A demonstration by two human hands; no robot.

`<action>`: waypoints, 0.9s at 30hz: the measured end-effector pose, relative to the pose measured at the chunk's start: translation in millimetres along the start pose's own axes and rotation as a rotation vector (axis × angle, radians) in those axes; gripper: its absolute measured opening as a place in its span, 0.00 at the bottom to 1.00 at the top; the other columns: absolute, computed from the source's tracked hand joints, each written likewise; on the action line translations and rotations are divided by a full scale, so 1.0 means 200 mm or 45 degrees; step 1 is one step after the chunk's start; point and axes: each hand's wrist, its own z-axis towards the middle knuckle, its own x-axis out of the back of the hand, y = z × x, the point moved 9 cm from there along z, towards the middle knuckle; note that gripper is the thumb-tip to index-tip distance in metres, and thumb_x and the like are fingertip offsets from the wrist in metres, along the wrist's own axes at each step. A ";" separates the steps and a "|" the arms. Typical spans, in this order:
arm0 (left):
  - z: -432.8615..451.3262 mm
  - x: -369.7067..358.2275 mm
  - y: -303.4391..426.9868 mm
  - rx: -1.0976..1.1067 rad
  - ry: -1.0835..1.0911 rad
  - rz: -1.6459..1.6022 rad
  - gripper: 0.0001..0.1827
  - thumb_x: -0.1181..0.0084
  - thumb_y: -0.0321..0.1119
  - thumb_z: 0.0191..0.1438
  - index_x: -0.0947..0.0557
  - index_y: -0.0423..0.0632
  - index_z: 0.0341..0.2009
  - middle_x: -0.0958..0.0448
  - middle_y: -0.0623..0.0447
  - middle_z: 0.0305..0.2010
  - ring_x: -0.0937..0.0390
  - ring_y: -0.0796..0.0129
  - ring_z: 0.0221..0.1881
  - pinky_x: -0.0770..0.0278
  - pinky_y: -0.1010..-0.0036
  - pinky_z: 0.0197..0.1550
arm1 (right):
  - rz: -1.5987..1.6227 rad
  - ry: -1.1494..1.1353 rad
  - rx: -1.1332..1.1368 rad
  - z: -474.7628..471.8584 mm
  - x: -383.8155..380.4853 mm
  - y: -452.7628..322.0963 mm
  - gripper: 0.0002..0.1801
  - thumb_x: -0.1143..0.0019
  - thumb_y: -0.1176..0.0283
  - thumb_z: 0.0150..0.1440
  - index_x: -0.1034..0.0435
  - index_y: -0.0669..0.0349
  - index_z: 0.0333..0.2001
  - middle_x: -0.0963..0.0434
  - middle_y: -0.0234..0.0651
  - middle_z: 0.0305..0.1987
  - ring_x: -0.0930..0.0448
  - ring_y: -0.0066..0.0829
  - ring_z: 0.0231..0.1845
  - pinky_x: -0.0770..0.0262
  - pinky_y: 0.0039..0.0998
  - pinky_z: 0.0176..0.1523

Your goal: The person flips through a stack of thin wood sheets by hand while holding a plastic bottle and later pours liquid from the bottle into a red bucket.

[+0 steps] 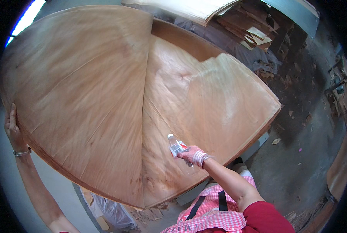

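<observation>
My left hand (13, 129) is bare, with a metal watch or bracelet at the wrist, and grips the left edge of a large wood veneer sheet (86, 96). My right hand (194, 154) wears a red-and-white knit glove and holds a clear plastic bottle (177, 146) with a white cap and a printed label. The bottle is tilted, low over a second veneer sheet (220, 96). That sheet tops a stack, and the left sheet's straight edge lies along or over it. Fine creases run across the left sheet. My left fingertips are partly hidden at its rim.
Pale veneer sheets (185, 7) lie at the top, near a pile of darker veneer pieces (249, 29). Wood scraps litter the concrete floor (296, 163) at right. Plastic sheeting (112, 211) shows at lower left. The far right rim has more scraps (341, 84).
</observation>
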 end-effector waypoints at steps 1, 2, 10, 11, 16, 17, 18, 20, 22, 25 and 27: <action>0.01 -0.01 0.00 0.009 -0.004 -0.054 0.17 0.58 0.39 0.58 0.26 0.40 0.44 0.26 0.51 0.44 0.28 0.72 0.43 0.31 0.78 0.47 | -0.043 0.040 0.001 0.02 0.01 0.04 0.25 0.43 0.49 0.36 0.29 0.65 0.22 0.28 0.37 0.18 0.28 0.30 0.20 0.33 0.30 0.25; 0.00 -0.01 -0.03 0.022 -0.002 -0.104 0.17 0.57 0.39 0.57 0.26 0.40 0.44 0.25 0.51 0.43 0.28 0.73 0.43 0.30 0.79 0.46 | -0.047 0.043 0.002 -0.01 0.00 0.10 0.25 0.43 0.50 0.36 0.29 0.65 0.23 0.28 0.37 0.19 0.28 0.30 0.20 0.33 0.30 0.26; 0.02 0.01 -0.11 0.072 0.011 -0.332 0.14 0.51 0.35 0.55 0.25 0.39 0.41 0.24 0.52 0.39 0.28 0.76 0.39 0.29 0.82 0.41 | 0.068 0.007 -0.348 -0.29 -0.02 0.56 0.36 0.44 0.46 0.40 0.30 0.67 0.43 0.24 0.44 0.39 0.24 0.35 0.40 0.31 0.29 0.44; 0.03 0.03 -0.13 0.082 -0.006 -0.301 0.14 0.52 0.35 0.55 0.25 0.39 0.41 0.24 0.52 0.39 0.28 0.76 0.39 0.29 0.82 0.41 | 0.034 0.014 -0.240 -0.27 0.00 0.42 0.35 0.45 0.46 0.40 0.30 0.66 0.41 0.24 0.43 0.36 0.24 0.35 0.38 0.31 0.29 0.43; 0.00 -0.03 -0.10 0.044 0.014 -0.364 0.13 0.51 0.33 0.54 0.25 0.39 0.41 0.24 0.52 0.39 0.27 0.75 0.39 0.29 0.82 0.41 | 0.309 -0.124 0.212 -0.34 0.02 -0.37 0.19 0.43 0.55 0.41 0.29 0.60 0.29 0.30 0.29 0.20 0.30 0.19 0.19 0.33 0.22 0.22; -0.01 -0.05 -0.09 0.051 0.030 -0.377 0.13 0.51 0.33 0.54 0.25 0.39 0.41 0.24 0.52 0.39 0.27 0.75 0.38 0.29 0.83 0.41 | 0.385 -0.218 0.293 -0.39 -0.03 -0.49 0.18 0.43 0.57 0.41 0.30 0.59 0.30 0.31 0.27 0.19 0.32 0.17 0.17 0.34 0.21 0.20; -0.02 -0.06 -0.08 0.059 0.045 -0.381 0.13 0.51 0.33 0.54 0.25 0.39 0.41 0.24 0.52 0.39 0.28 0.76 0.38 0.29 0.83 0.41 | 0.369 -0.380 0.319 -0.49 -0.10 -0.63 0.16 0.41 0.62 0.44 0.31 0.59 0.35 0.31 0.25 0.23 0.32 0.14 0.20 0.34 0.18 0.22; -0.03 -0.07 -0.09 0.100 0.077 -0.387 0.13 0.51 0.33 0.54 0.25 0.39 0.41 0.24 0.52 0.39 0.27 0.76 0.36 0.28 0.83 0.38 | 0.247 -0.607 0.360 -0.67 -0.23 -0.77 0.21 0.39 0.62 0.42 0.32 0.61 0.38 0.28 0.27 0.26 0.31 0.14 0.21 0.33 0.18 0.23; -0.03 -0.09 -0.09 0.147 0.060 -0.364 0.13 0.51 0.33 0.54 0.25 0.39 0.41 0.24 0.52 0.38 0.27 0.76 0.35 0.28 0.83 0.37 | 0.238 -0.543 0.800 -0.74 -0.34 -0.87 0.24 0.40 0.55 0.38 0.31 0.59 0.36 0.29 0.27 0.22 0.31 0.18 0.17 0.34 0.21 0.20; -0.05 -0.19 -0.05 0.113 0.022 -0.440 0.12 0.51 0.33 0.54 0.25 0.39 0.41 0.24 0.52 0.37 0.27 0.76 0.34 0.28 0.83 0.35 | 0.017 -0.469 0.772 -0.66 -0.29 -0.85 0.25 0.38 0.59 0.42 0.32 0.62 0.42 0.26 0.29 0.26 0.30 0.15 0.21 0.32 0.18 0.24; -0.08 -0.20 -0.03 0.113 0.019 -0.375 0.12 0.51 0.32 0.54 0.25 0.39 0.40 0.24 0.52 0.37 0.27 0.76 0.34 0.28 0.83 0.35 | 0.151 -0.498 0.370 -0.57 -0.14 -0.80 0.23 0.40 0.57 0.42 0.29 0.63 0.37 0.27 0.27 0.24 0.30 0.16 0.21 0.32 0.20 0.24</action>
